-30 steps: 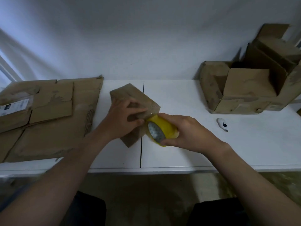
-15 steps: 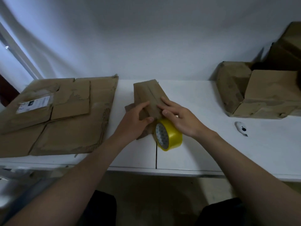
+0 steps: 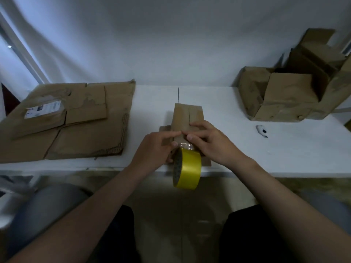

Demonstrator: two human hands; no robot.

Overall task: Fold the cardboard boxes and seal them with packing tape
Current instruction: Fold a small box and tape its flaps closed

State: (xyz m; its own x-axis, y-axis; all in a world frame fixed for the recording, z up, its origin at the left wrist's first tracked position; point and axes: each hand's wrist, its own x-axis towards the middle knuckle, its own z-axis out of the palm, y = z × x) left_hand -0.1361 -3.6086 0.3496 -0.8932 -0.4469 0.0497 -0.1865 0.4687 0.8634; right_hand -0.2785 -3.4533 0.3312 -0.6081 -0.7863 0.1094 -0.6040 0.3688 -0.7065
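The box [image 3: 187,118] lies on the desk [image 3: 247,152] right before me, its top seam running away from me. My left grip [image 3: 155,149] clasps the box's near left corner, forefinger stretched across the top, thumb by the tape end. My right grip [image 3: 212,143] lies loose on the box's right side, holding nothing, thumb pressing the top by the seam. The yellow roll [image 3: 188,168] hangs off the box's near end on a clear strip. Flat cardboard [image 3: 76,126] lies left of the box; open boxes [image 3: 284,95] and a small cutter [image 3: 261,130] sit to its right.
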